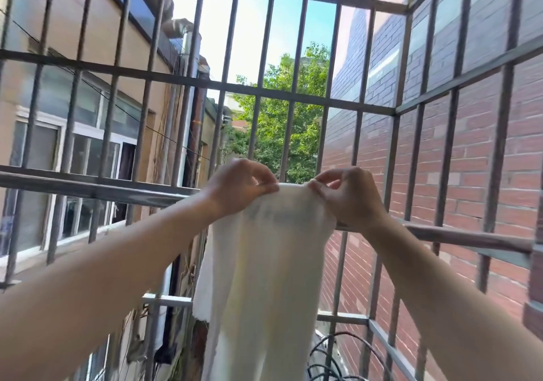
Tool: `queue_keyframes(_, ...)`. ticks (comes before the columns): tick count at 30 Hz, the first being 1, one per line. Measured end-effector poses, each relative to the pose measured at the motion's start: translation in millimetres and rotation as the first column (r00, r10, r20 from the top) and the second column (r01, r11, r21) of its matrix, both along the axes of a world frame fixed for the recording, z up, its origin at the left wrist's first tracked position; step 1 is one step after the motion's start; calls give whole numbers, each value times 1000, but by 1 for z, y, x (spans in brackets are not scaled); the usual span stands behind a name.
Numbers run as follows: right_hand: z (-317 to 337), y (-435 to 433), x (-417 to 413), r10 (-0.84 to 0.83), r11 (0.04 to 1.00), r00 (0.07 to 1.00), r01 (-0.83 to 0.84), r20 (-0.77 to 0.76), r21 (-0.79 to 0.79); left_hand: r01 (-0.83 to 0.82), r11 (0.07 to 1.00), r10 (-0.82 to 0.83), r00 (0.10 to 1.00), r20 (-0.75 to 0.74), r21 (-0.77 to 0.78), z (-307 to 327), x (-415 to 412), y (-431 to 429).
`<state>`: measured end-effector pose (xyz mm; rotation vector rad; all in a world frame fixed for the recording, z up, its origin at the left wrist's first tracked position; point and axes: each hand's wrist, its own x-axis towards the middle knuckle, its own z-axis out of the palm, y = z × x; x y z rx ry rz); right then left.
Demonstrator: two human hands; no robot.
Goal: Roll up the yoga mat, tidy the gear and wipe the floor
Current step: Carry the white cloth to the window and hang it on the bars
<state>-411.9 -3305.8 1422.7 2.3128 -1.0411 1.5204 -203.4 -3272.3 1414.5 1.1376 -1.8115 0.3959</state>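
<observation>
White cloth [264, 269] draped over a horizontal metal rail [88, 188], centre of view, hanging down in long soft folds. Weave is thin and slightly sheer, with a ragged lower left edge. Left hand [239, 186] pinches the top fold, thumb and forefinger closed on the fabric, other fingers curled. Right hand [351, 201] pinches the cloth's top right the same way. The hands are near each other, not touching.

Grey metal grille [176, 80] of straight bars cages the spot. Right: red brick wall [484, 151]. Left: beige building [102, 21], white-framed windows. Far centre: green tree [282, 121]. Black cables [332, 360] low, just right of the cloth.
</observation>
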Motion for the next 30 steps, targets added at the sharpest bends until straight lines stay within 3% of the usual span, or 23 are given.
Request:
queue_keyframes(5, 22, -30, -2, -1, 988, 998, -9, 67, 153, -29, 999, 30, 997, -66, 13, 28, -4, -23)
queue_keyframes(9, 10, -28, -4, 8, 982, 1000, -10, 16, 187, -126, 967, 114, 991, 67, 223, 21, 1, -43)
queue_keyframes(13, -13, -9, -3, 53, 981, 996, -38, -76, 190, -109, 933, 96, 994, 55, 342, 18, 8, -50)
queue_keyframes(18, -18, -4, -1, 87, 983, 992, -70, -93, 169, -23, 977, 37, 997, -65, 210, 15, 15, -32)
queue_keyframes(25, -29, -8, 8, 67, 998, 997, -67, 33, 14, -143, 987, 147, 988, 54, -68, -23, 22, 18)
queue_keyframes(27, -31, -9, 7, 96, 995, 995, -96, -16, -17, -138, 982, 145, 988, 48, -133, -31, 28, 24)
queue_keyframes(30, -32, -8, -5, 174, 984, 971, -179, -166, -16, -117, 988, 127, 987, 96, -103, -41, 35, 30)
